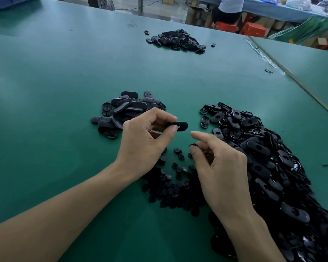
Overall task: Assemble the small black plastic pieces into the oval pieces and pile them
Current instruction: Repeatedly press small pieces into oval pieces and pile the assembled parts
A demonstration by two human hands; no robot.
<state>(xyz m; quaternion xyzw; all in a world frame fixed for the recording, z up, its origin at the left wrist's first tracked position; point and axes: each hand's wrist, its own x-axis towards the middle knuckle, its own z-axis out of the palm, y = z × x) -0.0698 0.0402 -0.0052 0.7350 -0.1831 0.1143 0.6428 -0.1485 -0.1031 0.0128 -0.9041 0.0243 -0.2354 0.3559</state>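
Observation:
My left hand (146,140) pinches a black oval piece (179,125) between thumb and fingers, a little above the green table. Just right of it, my right hand (218,167) holds a small black plastic piece (193,145) at its thumb tip, with the index finger stretched toward the oval. Under both hands lies a scatter of small black round pieces (170,182). A big heap of loose oval pieces (269,167) stretches along the right. A smaller pile of oval pieces (127,110) sits beyond my left hand.
Another pile of black oval pieces (176,40) lies far back on the green table (55,91). A seam strip (292,78) runs diagonally at the right. Beyond the far edge a person sits on red stools (239,27) at another bench.

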